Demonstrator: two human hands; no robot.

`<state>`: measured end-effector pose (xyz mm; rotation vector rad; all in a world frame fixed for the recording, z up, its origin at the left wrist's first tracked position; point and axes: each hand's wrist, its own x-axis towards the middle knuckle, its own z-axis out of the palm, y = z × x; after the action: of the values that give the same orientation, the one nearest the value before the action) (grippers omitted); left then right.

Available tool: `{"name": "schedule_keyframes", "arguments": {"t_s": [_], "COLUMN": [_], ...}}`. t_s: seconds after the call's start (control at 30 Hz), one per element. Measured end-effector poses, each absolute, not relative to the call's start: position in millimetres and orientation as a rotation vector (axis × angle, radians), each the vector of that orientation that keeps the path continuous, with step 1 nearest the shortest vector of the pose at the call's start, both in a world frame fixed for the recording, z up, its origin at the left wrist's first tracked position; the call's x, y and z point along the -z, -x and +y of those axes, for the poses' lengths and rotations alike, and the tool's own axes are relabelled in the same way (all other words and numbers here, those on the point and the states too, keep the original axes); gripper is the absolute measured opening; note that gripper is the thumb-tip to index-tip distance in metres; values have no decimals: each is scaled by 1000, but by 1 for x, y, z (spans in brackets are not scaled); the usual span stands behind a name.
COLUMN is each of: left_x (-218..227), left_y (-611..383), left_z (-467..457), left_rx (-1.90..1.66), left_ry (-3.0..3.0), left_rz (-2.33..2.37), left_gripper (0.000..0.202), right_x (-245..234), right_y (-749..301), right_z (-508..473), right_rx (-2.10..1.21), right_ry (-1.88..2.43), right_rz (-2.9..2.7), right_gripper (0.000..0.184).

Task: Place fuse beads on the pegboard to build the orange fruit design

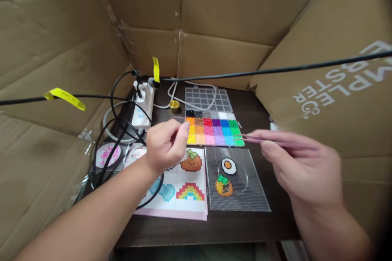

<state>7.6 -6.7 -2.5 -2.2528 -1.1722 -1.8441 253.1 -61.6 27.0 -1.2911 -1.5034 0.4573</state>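
Observation:
My right hand grips a pair of pink tweezers, their tips apart and pointing left, in line with the green beads at the right end of the bead box. Whether the tips hold a bead is too small to tell. Curled closed, my left hand hovers over the pattern sheet; its palm side is hidden. On the clear pegboard lie a fried-egg bead figure and, below it, an orange persimmon-like bead figure with green leaves and a darker patch at its right.
A transparent compartment lid lies behind the bead box, near a small gold cup. A white power strip and looping black cables crowd the left. One cable crosses overhead. Cardboard walls enclose the dark table.

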Motion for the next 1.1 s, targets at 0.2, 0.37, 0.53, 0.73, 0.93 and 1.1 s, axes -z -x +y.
{"name": "schedule_keyframes", "arguments": {"t_s": [0.2,0.37,0.53,0.73,0.93,1.1], "left_x": [1,2,5,6,8,7], "left_y": [-6,-6,-6,-7,-7,-7], "left_z": [-8,-8,-7,-6,-6,-7], "left_rx": [1842,1800,1819,1792,1776,1766], "left_ry": [2262,2309,2318,2337,2342,2336], "left_rz": [-1179,-1168,-1174,-1187,-1149,-1127], "left_gripper": [27,27,26,26,25,25], "right_x": [-29,9,20,22,24,25], "right_y": [-212,-197,-196,-198,-198,-196], "right_z": [15,31,25,26,27,27], "right_rx": [-732,-929,-913,-950,-968,-989], "right_ry": [1230,1302,1297,1272,1283,1272], "right_rz": [-1713,-1685,-1659,-1623,-1606,-1608], "right_gripper": [10,13,13,12,12,10]}}
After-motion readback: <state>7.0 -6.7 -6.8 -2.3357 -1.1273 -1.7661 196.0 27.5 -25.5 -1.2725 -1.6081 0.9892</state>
